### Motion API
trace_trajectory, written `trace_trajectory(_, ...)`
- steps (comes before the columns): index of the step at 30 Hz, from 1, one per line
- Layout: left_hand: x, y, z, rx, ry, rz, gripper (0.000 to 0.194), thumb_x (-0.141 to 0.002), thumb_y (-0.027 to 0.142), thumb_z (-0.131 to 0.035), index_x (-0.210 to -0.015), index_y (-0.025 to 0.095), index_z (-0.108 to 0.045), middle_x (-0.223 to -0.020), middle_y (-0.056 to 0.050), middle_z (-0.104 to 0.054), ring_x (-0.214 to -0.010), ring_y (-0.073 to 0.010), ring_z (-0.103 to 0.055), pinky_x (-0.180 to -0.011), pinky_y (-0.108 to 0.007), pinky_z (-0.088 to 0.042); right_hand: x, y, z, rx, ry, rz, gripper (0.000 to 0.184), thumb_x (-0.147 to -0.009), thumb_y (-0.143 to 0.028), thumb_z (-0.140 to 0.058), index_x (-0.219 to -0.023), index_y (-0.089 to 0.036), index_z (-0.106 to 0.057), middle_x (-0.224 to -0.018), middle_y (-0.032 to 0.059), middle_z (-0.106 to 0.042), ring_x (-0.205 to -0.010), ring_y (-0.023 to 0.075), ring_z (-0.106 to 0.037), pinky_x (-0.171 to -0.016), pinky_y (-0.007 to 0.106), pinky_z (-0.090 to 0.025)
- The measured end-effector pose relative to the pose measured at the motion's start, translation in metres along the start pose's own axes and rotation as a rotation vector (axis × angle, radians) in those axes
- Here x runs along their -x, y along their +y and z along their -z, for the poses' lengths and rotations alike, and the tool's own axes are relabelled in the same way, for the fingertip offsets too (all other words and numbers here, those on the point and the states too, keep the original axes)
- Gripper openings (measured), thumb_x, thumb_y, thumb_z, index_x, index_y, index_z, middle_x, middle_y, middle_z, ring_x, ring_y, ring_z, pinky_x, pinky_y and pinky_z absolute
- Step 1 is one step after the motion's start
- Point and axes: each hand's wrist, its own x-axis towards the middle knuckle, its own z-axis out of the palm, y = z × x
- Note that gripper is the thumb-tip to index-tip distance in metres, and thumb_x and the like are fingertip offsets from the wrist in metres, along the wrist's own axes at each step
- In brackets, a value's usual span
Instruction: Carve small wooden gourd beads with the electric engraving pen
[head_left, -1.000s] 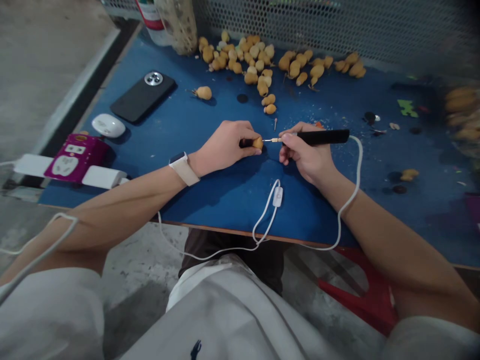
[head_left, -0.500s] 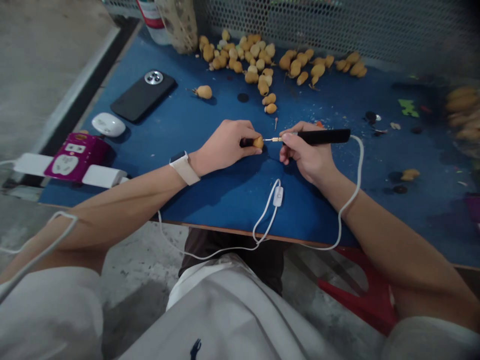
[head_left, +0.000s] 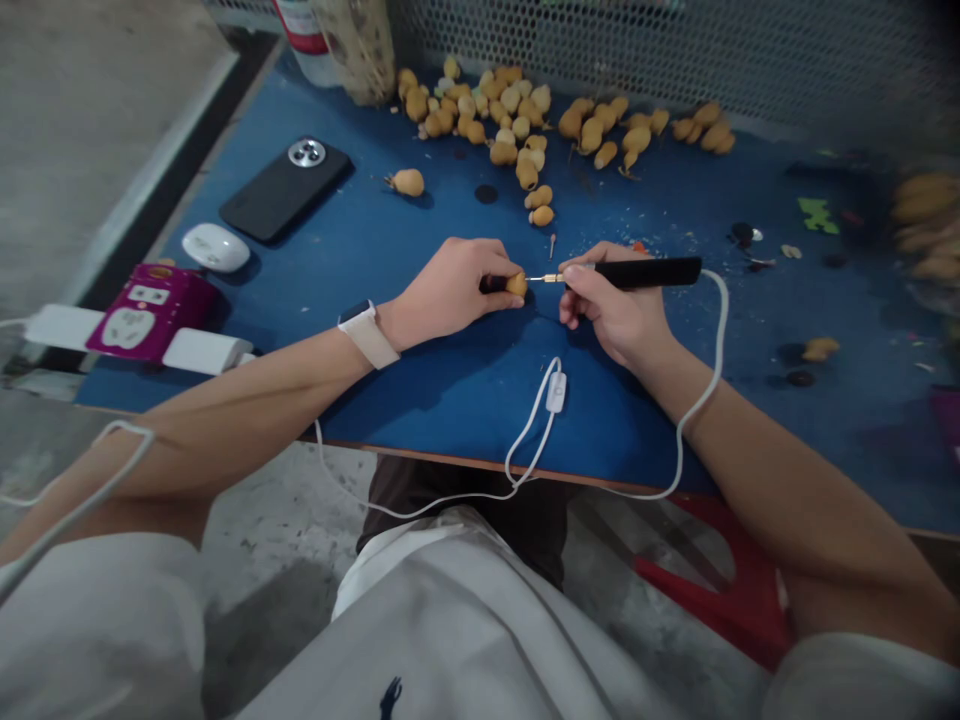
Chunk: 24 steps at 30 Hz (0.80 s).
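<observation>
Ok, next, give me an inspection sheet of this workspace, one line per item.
Surface: blue tabletop, flecked with shavings.
Job's things: gourd, engraver with its tip at the gourd; more gourds heaped beyond.
Clutter: phone, white oval case, magenta socket.
Hands: left hand pinches the gourd; right hand holds the engraver like a pen.
Cables: white cable with inline switch, looping over the table edge.
Surroundings: mesh fence, concrete floor, red stool.

We are in a small craft workshop. A blue workbench [head_left: 337,230] scattered with shavings [head_left: 607,215] stands on a bare concrete floor [head_left: 277,500] before a metal mesh fence [head_left: 675,50].
</observation>
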Motion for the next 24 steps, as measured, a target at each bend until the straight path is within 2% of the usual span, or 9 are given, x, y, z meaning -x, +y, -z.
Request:
trace_trajectory(5, 0.0005, -0.0017, -0.0001, 0.019, -0.003, -0.004, 0.015, -0.105, 0.038, -0.082, -0.098, 0.025, -0.087, -0.111, -0.006, -0.087, -0.092, -0.0219, -0.078, -0.088, -0.036, -0.057, 0.0011, -0.0007, -0.0016, -0.006, 0.005, 0.017, 0.052, -0.083, -0.07, -0.103, -0.09, -0.029, -0.072, -0.065, -0.0036, -0.065, -0.055, 0.0155, -0.065, -0.05, 0.031, -0.057)
trace_trajectory(11, 0.0006, -0.0039, -0.002, 0.022, 0.021, -0.021, 0.017, -0.105, 0.038, -0.083, -0.098, 0.024, -0.086, -0.109, -0.007, -0.086, -0.09, -0.0217, -0.078, -0.086, -0.036, -0.057, 0.0005, -0.0019, -0.0026, -0.015, 0.021, 0.009, 0.049, -0.084, -0.065, -0.103, -0.089, -0.028, -0.072, -0.065, -0.0036, -0.066, -0.055, 0.0146, -0.065, -0.05, 0.03, -0.056)
trace_trajectory(16, -0.0007, -0.0027, -0.0018, 0.04, 0.012, -0.023, 0.015, -0.103, 0.035, -0.083, -0.1, 0.021, -0.086, -0.109, -0.007, -0.085, -0.091, -0.0212, -0.077, -0.087, -0.034, -0.056, -0.0014, 0.0012, -0.0022, -0.026, 0.018, 0.005, 0.054, -0.08, -0.071, -0.103, -0.089, -0.028, -0.072, -0.063, -0.0048, -0.066, -0.055, 0.015, -0.067, -0.049, 0.029, -0.056)
trace_trajectory(21, -0.0011, 0.0005, -0.001, 0.13, 0.019, -0.012, 0.013, -0.103, 0.034, -0.083, -0.104, 0.021, -0.085, -0.106, -0.007, -0.085, -0.088, -0.0195, -0.074, -0.085, -0.032, -0.055, -0.0018, 0.0019, 0.0002, -0.098, 0.01, 0.015, 0.055, -0.08, -0.072, -0.104, -0.092, -0.027, -0.074, -0.066, -0.0048, -0.068, -0.054, 0.0149, -0.068, -0.049, 0.029, -0.055)
trace_trajectory(24, -0.001, 0.0033, -0.0011, 0.213, 0.019, 0.005, 0.014, -0.105, 0.035, -0.082, -0.107, 0.022, -0.085, -0.096, -0.005, -0.084, -0.083, -0.0183, -0.072, -0.081, -0.032, -0.053, -0.0023, 0.0003, 0.002, -0.126, -0.017, 0.007, 0.053, -0.081, -0.071, -0.103, -0.094, -0.027, -0.074, -0.066, -0.0048, -0.068, -0.055, 0.015, -0.069, -0.049, 0.028, -0.056)
